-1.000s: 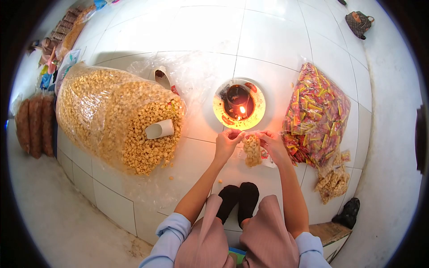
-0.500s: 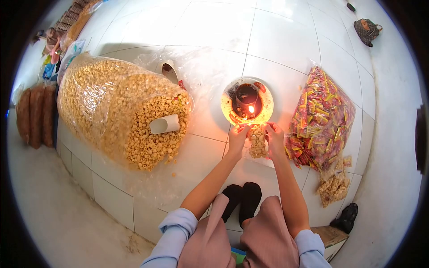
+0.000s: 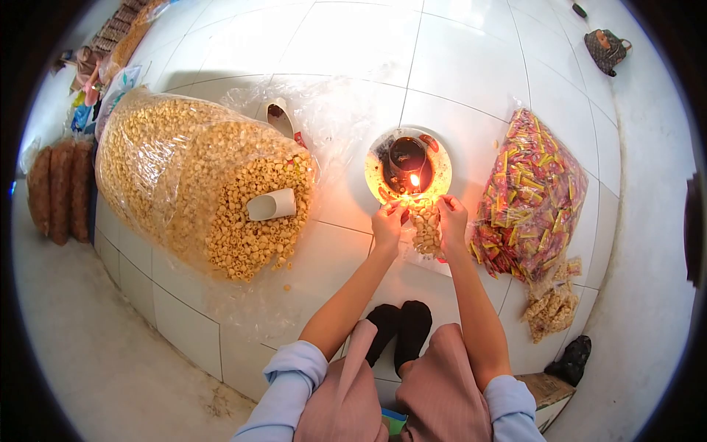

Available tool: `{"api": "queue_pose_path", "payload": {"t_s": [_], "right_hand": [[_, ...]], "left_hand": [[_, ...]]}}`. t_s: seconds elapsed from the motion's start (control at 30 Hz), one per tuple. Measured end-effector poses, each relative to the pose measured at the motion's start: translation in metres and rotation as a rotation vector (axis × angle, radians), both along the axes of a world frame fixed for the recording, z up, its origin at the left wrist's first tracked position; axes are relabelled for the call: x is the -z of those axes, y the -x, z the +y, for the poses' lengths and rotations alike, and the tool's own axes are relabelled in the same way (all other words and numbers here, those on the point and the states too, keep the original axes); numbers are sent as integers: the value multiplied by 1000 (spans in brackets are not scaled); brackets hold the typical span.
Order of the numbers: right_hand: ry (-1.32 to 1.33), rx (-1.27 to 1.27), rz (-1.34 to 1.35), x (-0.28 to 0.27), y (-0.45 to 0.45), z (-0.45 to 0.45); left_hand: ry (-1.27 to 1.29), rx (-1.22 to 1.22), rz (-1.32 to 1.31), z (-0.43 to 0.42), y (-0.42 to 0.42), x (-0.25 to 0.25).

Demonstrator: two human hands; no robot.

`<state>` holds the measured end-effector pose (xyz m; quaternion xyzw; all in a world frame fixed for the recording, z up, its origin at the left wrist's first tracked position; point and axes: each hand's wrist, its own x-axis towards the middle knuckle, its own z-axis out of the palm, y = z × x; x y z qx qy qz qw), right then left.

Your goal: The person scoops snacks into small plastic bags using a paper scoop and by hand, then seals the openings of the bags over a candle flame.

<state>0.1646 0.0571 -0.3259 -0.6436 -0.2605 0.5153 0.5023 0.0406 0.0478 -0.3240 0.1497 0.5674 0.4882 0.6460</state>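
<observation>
Between my two hands hangs a small clear bag of puffed snacks [image 3: 426, 230], its top edge stretched close to a small flame [image 3: 414, 180]. My left hand [image 3: 389, 221] pinches the bag's upper left corner, and my right hand [image 3: 451, 219] pinches the upper right corner. The flame burns at the near side of a dark cup [image 3: 407, 153] standing on a yellow-lit plate [image 3: 375, 174]. Left of my hands, a big open plastic bag of ring-shaped snacks [image 3: 177, 169] lies on its side, with a white scoop [image 3: 272, 205] resting on the snacks.
A bag of red and yellow packets [image 3: 526, 199] lies at the right, with small filled snack bags [image 3: 551, 309] below it. A second scoop [image 3: 280, 116] is behind the big bag. Long brown packs [image 3: 60, 191] stand far left; a black bag [image 3: 571, 359] lies lower right.
The view has shifted, so the floor objects appear farther right. The small bag's top has come up to the plate's near edge by the flame, still held by both my hands.
</observation>
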Motion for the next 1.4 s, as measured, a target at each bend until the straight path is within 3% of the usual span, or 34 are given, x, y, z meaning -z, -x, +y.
{"api": "queue_pose_path", "payload": {"t_s": [0.23,0.5,1.4], "right_hand": [[-21,38,-52,6,0,3],[6,-35,-68,5,4,16],[-23,112,-122,9,-15,15]], "left_hand": [[31,-1,74,4,0,-6],[95,-161,-103,11,2,-13],[125,-153,-59,19,-26,-2]]}}
